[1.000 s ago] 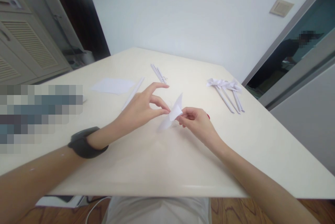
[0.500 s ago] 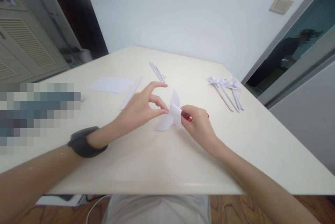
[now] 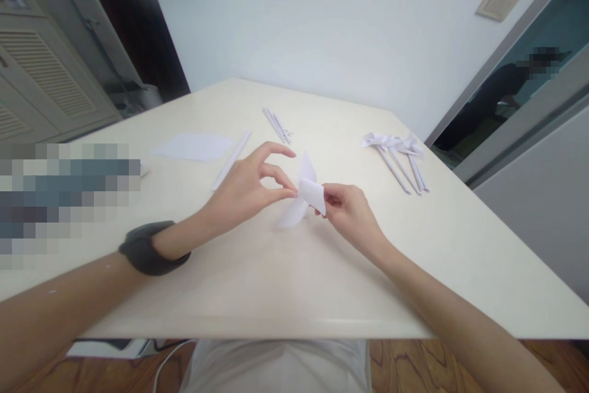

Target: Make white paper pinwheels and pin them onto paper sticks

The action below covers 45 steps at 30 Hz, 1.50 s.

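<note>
A white paper pinwheel [image 3: 310,194] with curled blades is held just over the table. My left hand [image 3: 251,181], a dark band at its wrist, pinches the pinwheel near its middle between thumb and a finger, while the index finger arches free above. On the right side, my right hand [image 3: 352,212] has its fingers curled closed against the pinwheel's edge. One blade covers those fingertips, so what they grip is hidden. Something thin, like a wire, shows faintly below the blade.
Flat white sheets [image 3: 193,146] and a long white paper strip [image 3: 231,161] lie left of my hands. Thin paper sticks [image 3: 276,125] rest farther back, beside small wire bits. Several pinwheels on sticks [image 3: 396,163] lie at right. A person [image 3: 497,99] is beyond the opening.
My right hand has shifted slightly right, and the front blade now reaches over its fingertips. The red item seen in that hand before is no longer clearly visible. My left hand keeps its pinch.
</note>
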Each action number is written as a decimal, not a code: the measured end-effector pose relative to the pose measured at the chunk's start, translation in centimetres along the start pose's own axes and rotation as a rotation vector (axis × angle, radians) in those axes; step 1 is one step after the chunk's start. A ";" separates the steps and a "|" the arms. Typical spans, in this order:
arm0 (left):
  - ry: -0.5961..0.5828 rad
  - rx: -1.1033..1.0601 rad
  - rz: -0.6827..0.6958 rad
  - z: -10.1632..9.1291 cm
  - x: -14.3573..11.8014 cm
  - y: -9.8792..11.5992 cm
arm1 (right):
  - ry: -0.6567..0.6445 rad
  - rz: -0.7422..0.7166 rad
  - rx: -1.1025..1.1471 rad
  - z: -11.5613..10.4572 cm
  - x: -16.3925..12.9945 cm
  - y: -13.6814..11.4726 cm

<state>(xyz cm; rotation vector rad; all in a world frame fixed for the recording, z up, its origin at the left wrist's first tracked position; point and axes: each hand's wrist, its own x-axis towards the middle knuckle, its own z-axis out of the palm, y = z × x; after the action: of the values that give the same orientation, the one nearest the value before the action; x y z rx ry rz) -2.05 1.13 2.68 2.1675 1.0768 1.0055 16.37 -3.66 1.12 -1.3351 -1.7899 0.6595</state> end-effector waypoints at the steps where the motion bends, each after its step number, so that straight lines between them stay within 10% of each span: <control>1: -0.007 -0.003 -0.009 0.0 0.0 0.0 | 0.019 -0.020 -0.022 0.0 0.0 0.0; 21: 0.056 -0.085 -0.065 0.2 -0.3 1.2 | 0.099 -0.052 -0.013 -0.5 0.0 -0.4; 45: -0.178 -0.576 -0.239 0.6 -0.2 -0.2 | 0.174 -0.207 -0.140 0.0 -0.6 -0.9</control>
<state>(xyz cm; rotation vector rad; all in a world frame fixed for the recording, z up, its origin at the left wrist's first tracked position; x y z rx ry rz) -1.70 1.01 2.15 1.5879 0.8112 0.8611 15.92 -4.46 1.65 -1.2357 -1.8262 0.3015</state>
